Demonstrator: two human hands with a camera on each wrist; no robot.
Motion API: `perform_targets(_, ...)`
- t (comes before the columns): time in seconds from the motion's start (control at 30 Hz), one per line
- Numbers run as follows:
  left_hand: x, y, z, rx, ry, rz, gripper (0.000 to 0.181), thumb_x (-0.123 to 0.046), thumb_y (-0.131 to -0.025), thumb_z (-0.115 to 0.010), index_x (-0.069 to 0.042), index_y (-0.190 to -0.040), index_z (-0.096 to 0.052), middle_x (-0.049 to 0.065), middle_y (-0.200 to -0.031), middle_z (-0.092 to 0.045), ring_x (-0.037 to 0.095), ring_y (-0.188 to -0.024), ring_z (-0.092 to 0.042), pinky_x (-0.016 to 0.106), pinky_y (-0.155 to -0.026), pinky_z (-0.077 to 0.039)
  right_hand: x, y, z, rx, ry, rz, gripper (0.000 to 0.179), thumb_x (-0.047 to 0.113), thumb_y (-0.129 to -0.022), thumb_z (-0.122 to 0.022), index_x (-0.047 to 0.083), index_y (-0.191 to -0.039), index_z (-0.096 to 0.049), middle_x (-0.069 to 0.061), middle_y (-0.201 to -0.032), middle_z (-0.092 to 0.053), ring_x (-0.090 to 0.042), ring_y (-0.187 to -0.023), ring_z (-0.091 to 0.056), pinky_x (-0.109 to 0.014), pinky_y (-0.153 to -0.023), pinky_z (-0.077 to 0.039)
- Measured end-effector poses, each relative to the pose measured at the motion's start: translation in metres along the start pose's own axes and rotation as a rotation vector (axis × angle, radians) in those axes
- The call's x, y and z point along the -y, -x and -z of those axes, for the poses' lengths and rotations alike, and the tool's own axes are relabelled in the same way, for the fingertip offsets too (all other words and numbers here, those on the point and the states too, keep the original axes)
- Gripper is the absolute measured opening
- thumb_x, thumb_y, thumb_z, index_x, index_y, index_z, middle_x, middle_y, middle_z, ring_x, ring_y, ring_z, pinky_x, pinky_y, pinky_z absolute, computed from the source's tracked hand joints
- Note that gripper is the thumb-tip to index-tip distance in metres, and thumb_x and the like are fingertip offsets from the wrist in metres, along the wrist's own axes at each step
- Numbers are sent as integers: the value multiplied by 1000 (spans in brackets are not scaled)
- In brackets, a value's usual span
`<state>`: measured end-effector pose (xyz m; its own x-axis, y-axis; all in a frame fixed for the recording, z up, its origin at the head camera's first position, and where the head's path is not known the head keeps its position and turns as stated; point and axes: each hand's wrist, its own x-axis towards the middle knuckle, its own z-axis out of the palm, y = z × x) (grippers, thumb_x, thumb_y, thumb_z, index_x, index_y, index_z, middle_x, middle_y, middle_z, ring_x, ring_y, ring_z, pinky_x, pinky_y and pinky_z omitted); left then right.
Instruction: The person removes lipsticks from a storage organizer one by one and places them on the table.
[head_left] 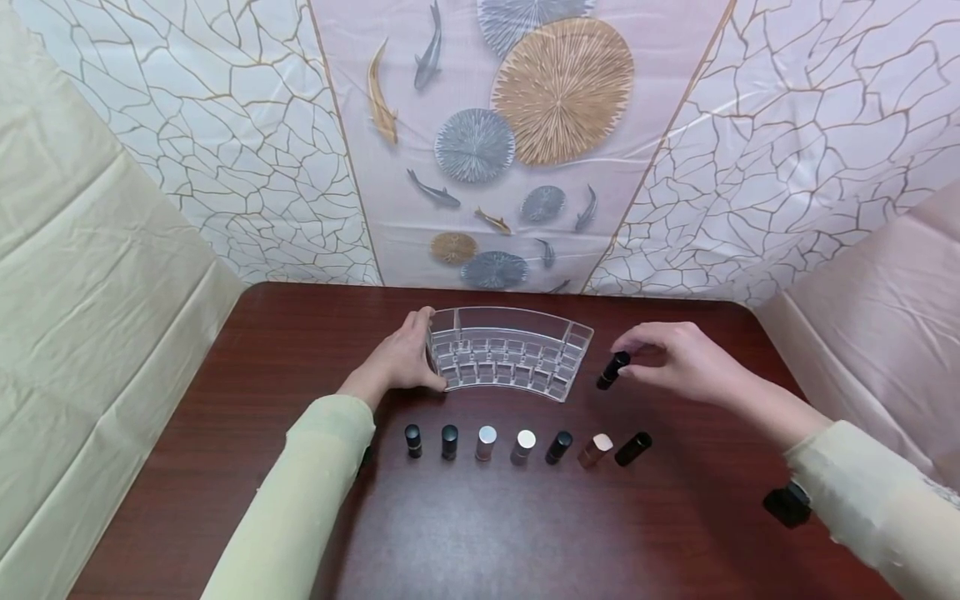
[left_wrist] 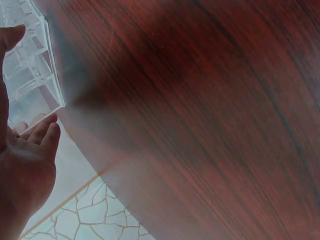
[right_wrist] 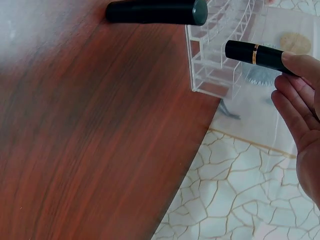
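Note:
My left hand (head_left: 402,354) grips the left end of a clear, curved lipstick organizer (head_left: 510,322), thumb at its front edge and fingers along its side and back. In the left wrist view the organizer's end (left_wrist: 37,95) lies between thumb and fingers. Just right of the organizer, my right hand (head_left: 670,360) pinches a black lipstick (head_left: 613,370) by its upper end, the tube tilted. A gold band rings this lipstick (right_wrist: 255,54) in the right wrist view. The organizer's small compartments rise in tiers, and no lipstick shows in them.
Several lipsticks stand in a row in front of the organizer: black ones, a silver-topped one (head_left: 486,443), a white-topped one (head_left: 524,447), and a rose-gold one (head_left: 596,450). A black tube (head_left: 633,448) ends the row at right. Patterned cloth (head_left: 480,208) hangs behind the dark wooden table (head_left: 480,533).

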<state>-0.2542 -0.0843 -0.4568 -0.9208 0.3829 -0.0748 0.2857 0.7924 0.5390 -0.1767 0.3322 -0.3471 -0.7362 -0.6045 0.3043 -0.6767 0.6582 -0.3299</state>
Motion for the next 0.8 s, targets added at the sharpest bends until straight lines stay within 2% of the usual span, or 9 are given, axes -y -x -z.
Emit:
perform_targets(0.1,0,0,0,3,2,2,127,-34,-67,-98,-4,-163,-22,19,-154,-42,34,-128,-57,48,-111,-49,-1,7,4,-1,21,-21,35,-4,-79,-89,15,-106,-79,14,-96,-76,-9,-87,-72,-28,-75,-55)
perform_targets(0.3,-2,1,1,4,3,4,127,-34,-67,-98,-4,-163,-21,19,-155,-42,35,-128,-57,49,-111,-49,-6,22,12,-20,53,-44,36,0,-78,-91,20,-105,-79,18,-95,-75,-8,-87,-71,-18,-78,-50)
perform_targets(0.5,-2,2,2,2,2,2,126,-34,-66,-98,-4,-163,-22,19,-155,-42,35,-127,-58,48,-110,-50,-12,36,17,-45,77,-51,38,4,-75,-94,23,-104,-78,18,-95,-76,-1,-87,-69,-12,-78,-46)
perform_targets(0.67,-2,2,2,0,3,1,126,-34,-66,-98,-4,-162,-22,19,-155,-42,35,-127,-58,49,-110,-50,-14,45,19,-59,80,-46,39,2,-73,-95,20,-103,-79,15,-95,-77,-3,-87,-70,-10,-79,-46)
perform_targets(0.8,-2,2,2,-2,3,-2,126,-34,-66,-99,-4,-162,-22,19,-155,-42,35,-127,-58,49,-110,-50,-13,51,20,-46,74,-72,37,2,-75,-93,21,-104,-79,17,-96,-76,-4,-88,-71,-11,-81,-47)
